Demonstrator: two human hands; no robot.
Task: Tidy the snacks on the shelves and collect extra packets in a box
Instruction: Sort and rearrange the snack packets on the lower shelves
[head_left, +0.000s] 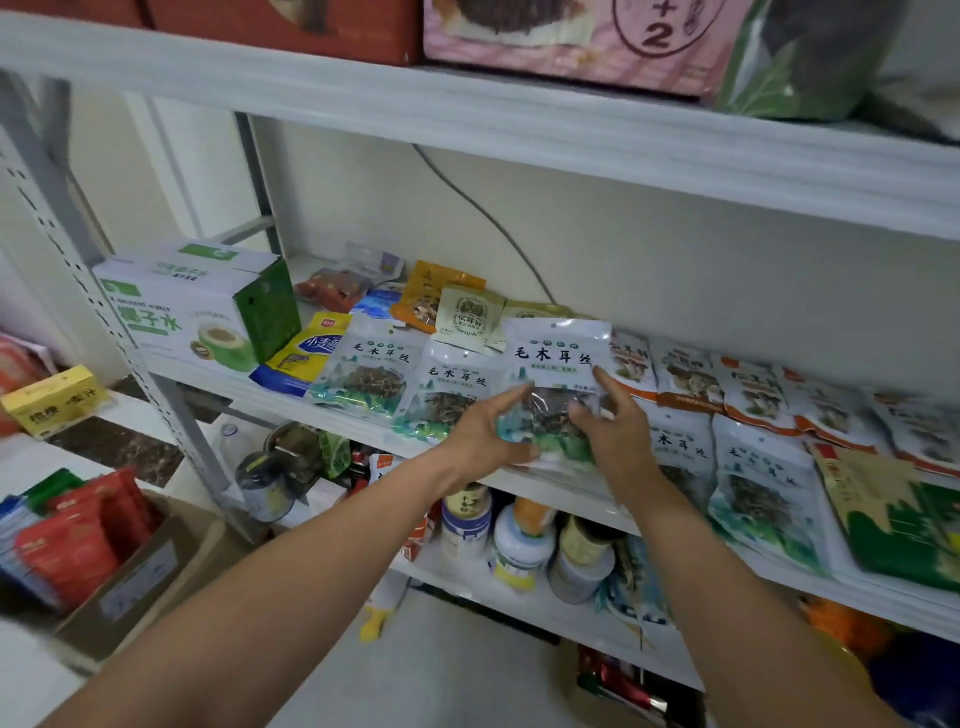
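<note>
At frame centre my left hand (483, 436) and right hand (621, 434) grip the white packet (556, 356) by its lower corners, fingers curled round it; its printed top stands above them.

packet (558, 358) reads 毛木耳丝, carton (171, 317) perhaps 椰子水, pink box (571, 52) "+2"

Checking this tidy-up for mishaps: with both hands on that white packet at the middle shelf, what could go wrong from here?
1. The white packet, held by the left hand and right hand over the shelf edge, could slip and fall onto the jars below.
2. Laying it down may shove the neighbouring packet out of its row.
3. The right forearm passes close to the front-row packets and might sweep them off.
</note>
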